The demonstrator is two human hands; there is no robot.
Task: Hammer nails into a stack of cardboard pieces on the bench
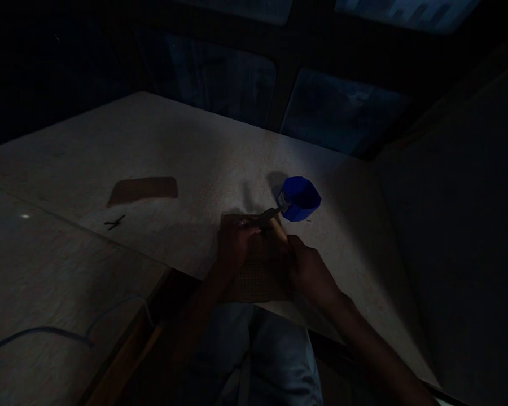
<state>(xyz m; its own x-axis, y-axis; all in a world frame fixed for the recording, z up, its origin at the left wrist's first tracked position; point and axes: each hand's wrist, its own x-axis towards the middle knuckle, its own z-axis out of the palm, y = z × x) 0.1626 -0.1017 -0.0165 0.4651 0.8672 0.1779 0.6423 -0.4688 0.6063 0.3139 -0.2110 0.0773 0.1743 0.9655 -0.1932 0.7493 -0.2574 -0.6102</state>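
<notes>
The scene is very dim. My right hand [312, 269] is closed round the pale wooden handle of what looks like a hammer [281, 230]. Its dark, narrow head lies across the top of the handle, with a lighter end toward the blue cup. My left hand [233, 243] is closed beside the other end of the head; its fingertips are close together, and what they hold is too dark to make out. Beneath both hands a brown piece of cardboard [254, 276] with printed marks lies at the table's near edge.
A blue, many-sided cup [308, 210] stands just beyond the hammer. A brown flat piece [144, 190] and several thin dark pieces [115, 223] lie left on the pale tabletop [203, 163]. A blue cable [42, 330] runs at lower left. Dark window panes rise behind.
</notes>
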